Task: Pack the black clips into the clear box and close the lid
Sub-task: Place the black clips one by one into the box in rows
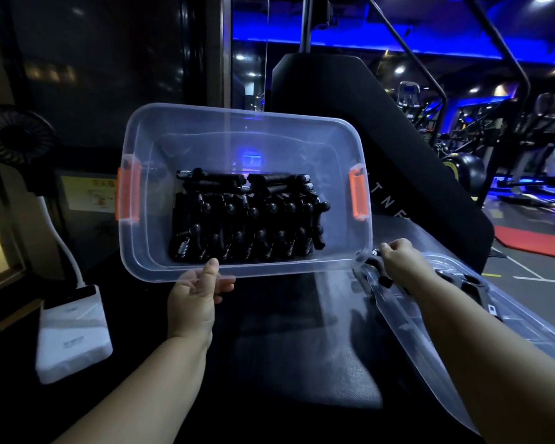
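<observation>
Left hand (194, 294) pinches the clear box (285, 267) by its near rim, likely slick and bendy under load; right hand (398, 256) grips 1 black clip (377, 263).

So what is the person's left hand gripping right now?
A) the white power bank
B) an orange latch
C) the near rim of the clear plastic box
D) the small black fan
C: the left hand pinches the near rim of the clear plastic box, tilting it up; the right hand grips a black spring clip.
</observation>
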A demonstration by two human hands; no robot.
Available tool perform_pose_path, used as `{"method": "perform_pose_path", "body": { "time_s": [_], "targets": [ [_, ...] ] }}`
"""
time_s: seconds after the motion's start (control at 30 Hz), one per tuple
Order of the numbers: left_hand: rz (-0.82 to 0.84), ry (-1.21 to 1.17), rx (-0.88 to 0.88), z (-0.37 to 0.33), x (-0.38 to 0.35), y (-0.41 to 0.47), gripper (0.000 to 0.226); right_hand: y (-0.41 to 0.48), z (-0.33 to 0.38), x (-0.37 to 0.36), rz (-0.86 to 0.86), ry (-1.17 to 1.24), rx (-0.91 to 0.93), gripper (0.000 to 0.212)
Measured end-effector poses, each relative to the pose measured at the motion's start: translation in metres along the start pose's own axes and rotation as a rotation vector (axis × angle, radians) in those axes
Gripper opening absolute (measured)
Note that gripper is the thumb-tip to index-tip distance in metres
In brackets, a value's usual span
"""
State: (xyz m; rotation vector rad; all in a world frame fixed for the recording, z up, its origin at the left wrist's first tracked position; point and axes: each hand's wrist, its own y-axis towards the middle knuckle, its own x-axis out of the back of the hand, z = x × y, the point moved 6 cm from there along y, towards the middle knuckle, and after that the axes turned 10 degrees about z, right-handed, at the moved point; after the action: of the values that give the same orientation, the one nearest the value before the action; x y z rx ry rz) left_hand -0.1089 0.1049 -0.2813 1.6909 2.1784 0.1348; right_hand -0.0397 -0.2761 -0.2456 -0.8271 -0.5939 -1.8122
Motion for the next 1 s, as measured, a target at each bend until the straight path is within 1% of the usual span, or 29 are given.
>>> {"method": "perform_pose_path", "body": {
  "time_s": [0.07,0.13,0.23,0.33,0.4,0.57,0.73,1.0],
  "targets": [
    [0.002,0.002,-0.003,0.001,0.000,0.000,0.026,0.004,-0.009,0.000,0.020,-0.096,-0.045,0.037],
    [0.002,-0.002,-0.003,0.000,0.000,0.000,0.025,0.006,-0.018,-0.005,0.062,-0.198,-0.059,0.042],
    [-0.002,-0.007,-0.004,0.001,0.000,0.001,0.025,0.004,-0.023,-0.016,0.123,-0.223,-0.041,0.054],
    [-0.004,-0.005,-0.007,0.002,0.000,0.002,0.025,-0.006,-0.022,-0.019,0.065,-0.297,-0.034,0.073],
    [-0.005,-0.005,-0.007,0.003,0.000,0.002,0.025,-0.009,-0.023,-0.019,0.019,-0.337,-0.039,0.077],
    [-0.008,-0.006,-0.009,0.003,0.001,0.002,0.025,-0.012,-0.020,-0.018,0.002,-0.289,-0.066,0.055],
    [0.001,-0.001,-0.005,0.004,0.001,0.002,0.024,-0.024,-0.015,-0.008,-0.040,-0.181,-0.009,0.033],
    [0.004,0.002,0.001,0.006,0.001,0.002,0.022,-0.034,-0.016,0.007,-0.140,-0.071,0.066,0.037]
  ]
}}
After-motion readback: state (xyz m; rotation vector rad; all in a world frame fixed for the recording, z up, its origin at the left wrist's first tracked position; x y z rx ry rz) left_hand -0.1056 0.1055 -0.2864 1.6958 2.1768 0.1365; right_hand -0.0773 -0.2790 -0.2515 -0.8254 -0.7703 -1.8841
